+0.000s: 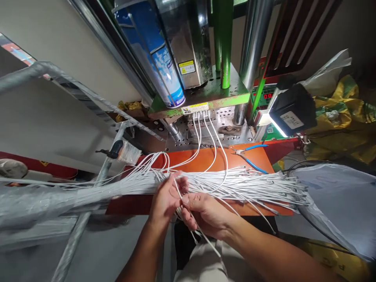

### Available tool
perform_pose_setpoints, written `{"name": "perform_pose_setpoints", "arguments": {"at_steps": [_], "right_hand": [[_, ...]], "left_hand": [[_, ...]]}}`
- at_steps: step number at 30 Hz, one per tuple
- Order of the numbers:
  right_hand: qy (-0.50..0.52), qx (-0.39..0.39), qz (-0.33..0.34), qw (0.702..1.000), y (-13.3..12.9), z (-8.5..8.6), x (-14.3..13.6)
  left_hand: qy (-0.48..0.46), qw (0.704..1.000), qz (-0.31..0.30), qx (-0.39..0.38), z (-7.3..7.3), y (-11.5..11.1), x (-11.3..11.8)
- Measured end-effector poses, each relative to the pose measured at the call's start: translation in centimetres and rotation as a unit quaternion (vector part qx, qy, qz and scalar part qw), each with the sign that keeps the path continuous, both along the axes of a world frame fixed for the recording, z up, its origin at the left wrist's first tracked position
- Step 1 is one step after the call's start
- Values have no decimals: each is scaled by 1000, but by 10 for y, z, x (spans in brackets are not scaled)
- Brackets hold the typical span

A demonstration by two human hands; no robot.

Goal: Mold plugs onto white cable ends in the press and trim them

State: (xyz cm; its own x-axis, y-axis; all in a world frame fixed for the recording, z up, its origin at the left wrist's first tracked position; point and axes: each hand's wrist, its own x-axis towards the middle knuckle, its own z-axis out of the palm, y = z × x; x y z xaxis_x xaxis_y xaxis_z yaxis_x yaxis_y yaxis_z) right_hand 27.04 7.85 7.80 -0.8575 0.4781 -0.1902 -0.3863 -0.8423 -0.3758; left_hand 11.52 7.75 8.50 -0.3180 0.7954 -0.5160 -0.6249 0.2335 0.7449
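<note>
My left hand (164, 199) is at the near edge of the board, its fingers curled around a few thin white cables. Right beside it, my right hand (207, 211) pinches a white cable (210, 243) between thumb and fingers. The cable's loose end hangs down toward my lap. Behind both hands lies a thick bundle of white cables (241, 184), its many ends spread to the right. Several white cables (214, 135) run from this side up into the mould (202, 116) of a press. My palms partly hide the strands they hold.
An orange board (141, 203) carries the bundle. Blue-handled cutters (251, 156) rest on it at the right. Above stand a green press plate (217, 98) and a blue spray can (164, 74). A lit lamp (290, 111) is at right, a wrapped metal frame (101, 176) at left.
</note>
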Motion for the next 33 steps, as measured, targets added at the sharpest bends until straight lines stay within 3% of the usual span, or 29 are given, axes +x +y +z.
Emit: {"name": "perform_pose_setpoints", "arguments": {"at_steps": [3,9,25,33], "right_hand": [[-11,-19,-28,999,-6,-10,-21],[-39,-40,-92,994,-12,-28,-20],[-133,-5,-97,986,-77,-51,66],[-120,-21,-66,990,-92,-57,95]], "left_hand": [[-58,997,50,16,7,31,-6],[-75,996,30,39,-1,57,-6],[-6,1000,27,10,-9,65,4],[5,999,25,26,-8,60,10]]}}
